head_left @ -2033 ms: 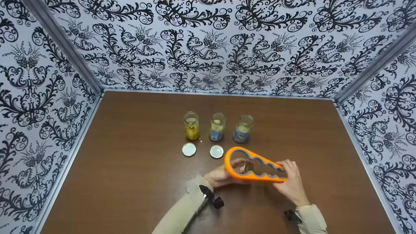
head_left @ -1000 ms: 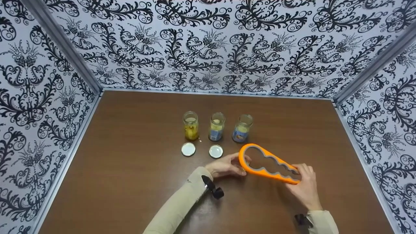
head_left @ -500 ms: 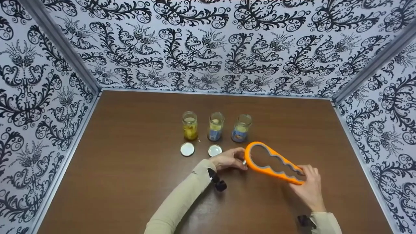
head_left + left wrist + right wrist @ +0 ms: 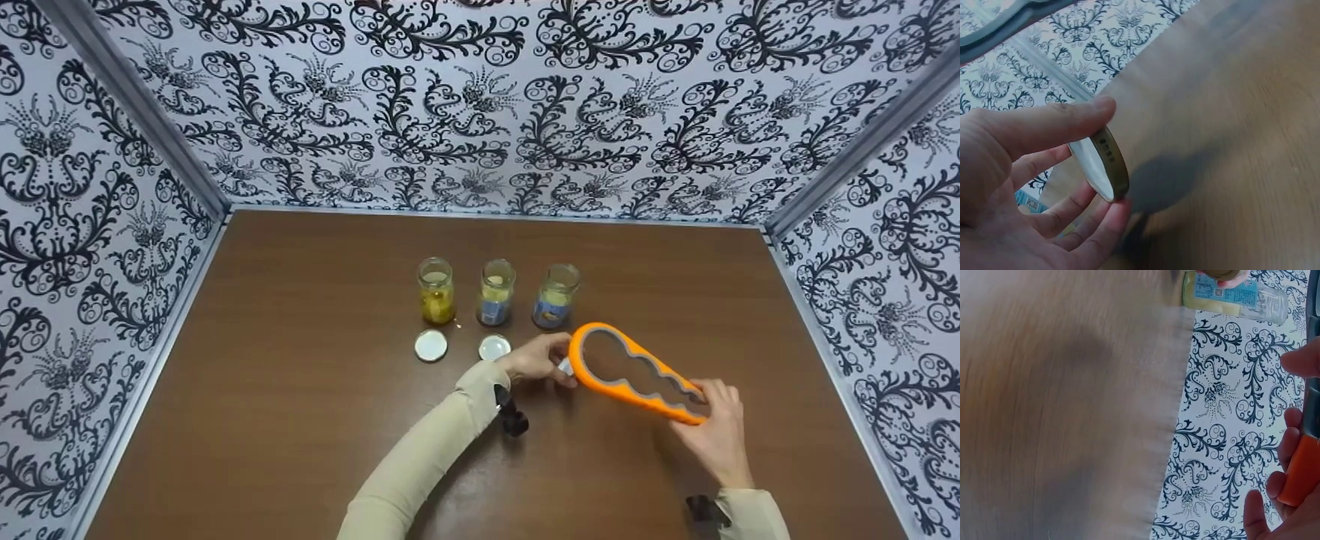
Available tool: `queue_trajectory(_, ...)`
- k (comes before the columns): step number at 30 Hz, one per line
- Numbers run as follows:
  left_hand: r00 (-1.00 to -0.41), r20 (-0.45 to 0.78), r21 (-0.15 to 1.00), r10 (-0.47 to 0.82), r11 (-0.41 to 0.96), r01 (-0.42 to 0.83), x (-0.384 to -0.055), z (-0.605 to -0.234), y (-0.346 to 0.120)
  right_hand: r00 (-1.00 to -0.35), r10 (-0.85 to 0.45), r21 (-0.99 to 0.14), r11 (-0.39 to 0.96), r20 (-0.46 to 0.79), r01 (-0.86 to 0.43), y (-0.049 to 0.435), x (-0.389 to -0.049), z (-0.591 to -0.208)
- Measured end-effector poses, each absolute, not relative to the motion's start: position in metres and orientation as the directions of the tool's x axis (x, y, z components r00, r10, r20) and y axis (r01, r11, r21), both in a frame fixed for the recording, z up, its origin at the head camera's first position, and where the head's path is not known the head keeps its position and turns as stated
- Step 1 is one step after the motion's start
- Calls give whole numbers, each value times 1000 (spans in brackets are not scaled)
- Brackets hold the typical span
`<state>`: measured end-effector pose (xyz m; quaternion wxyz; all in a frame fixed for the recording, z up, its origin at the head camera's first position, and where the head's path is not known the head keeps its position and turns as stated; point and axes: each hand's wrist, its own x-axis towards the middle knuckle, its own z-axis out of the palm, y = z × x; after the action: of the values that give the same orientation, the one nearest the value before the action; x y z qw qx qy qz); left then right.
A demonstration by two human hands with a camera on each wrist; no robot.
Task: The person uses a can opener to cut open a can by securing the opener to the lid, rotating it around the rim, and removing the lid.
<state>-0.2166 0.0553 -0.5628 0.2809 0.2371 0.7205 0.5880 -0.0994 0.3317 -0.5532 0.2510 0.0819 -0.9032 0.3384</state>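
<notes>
My left hand [image 4: 534, 360] pinches a jar lid [image 4: 1112, 163] between thumb and fingers. The lid is tilted on edge above the table, its rim gold and its inside white. In my right hand [image 4: 716, 435] is the narrow end of an orange jar opener [image 4: 626, 393] with a grey scalloped lining. Its wide loop reaches toward the left hand and partly covers the lid in the head view. Behind the hands stand three lidless glass jars: a left jar [image 4: 437, 300] with yellow contents, a middle jar [image 4: 494, 304] and a right jar [image 4: 553, 307], both blue-labelled.
Two more lids lie white side up on the brown table [image 4: 300, 420]: a left lid [image 4: 430, 346] and a right lid [image 4: 494, 346], the latter partly hidden by the left hand. A small pale crumb [image 4: 459, 325] lies near the left jar. Patterned walls [image 4: 480, 112] enclose the table.
The right hand has carried the jar opener to the right. The left hand has moved slightly up and right over the last second, and the lid's white inside has turned into view.
</notes>
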Motion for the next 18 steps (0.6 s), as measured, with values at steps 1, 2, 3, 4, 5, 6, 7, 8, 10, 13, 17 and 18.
queue_trajectory(1,-737,-120,975,665,218,38,-217,-563,56,-861,27,-576,754,507,-316,332,-99,-553)
queue_trajectory(2,-744,-115,967,659,246,68,-217,-563,57,-861,31,-580,752,507,-314,332,-99,-552)
queue_trajectory(3,-752,-111,955,650,279,101,-218,-563,57,-862,33,-583,750,506,-313,332,-99,-552)
queue_trajectory(4,-759,-106,941,643,311,132,-218,-562,57,-862,35,-585,749,505,-313,332,-99,-552)
queue_trajectory(5,-768,-101,925,633,344,161,-219,-562,57,-862,36,-585,749,506,-311,332,-99,-552)
queue_trajectory(6,-774,-99,910,625,371,184,-219,-562,57,-862,39,-587,748,505,-309,332,-99,-552)
queue_trajectory(7,-779,-94,897,620,393,204,-220,-562,58,-863,43,-589,748,504,-306,332,-98,-552)
queue_trajectory(8,-783,-90,884,615,412,222,-221,-562,58,-863,47,-590,748,502,-303,332,-98,-552)
queue_trajectory(10,-791,-80,864,607,438,249,-221,-563,58,-865,53,-595,746,498,-297,331,-98,-552)
queue_trajectory(13,-798,-66,829,598,478,289,-221,-565,61,-866,63,-600,746,495,-289,331,-98,-552)
queue_trajectory(17,-809,-58,754,585,557,348,-219,-569,66,-865,72,-601,748,496,-283,331,-97,-552)
queue_trajectory(18,-813,-57,736,580,575,358,-218,-569,67,-865,73,-600,749,497,-282,330,-97,-552)
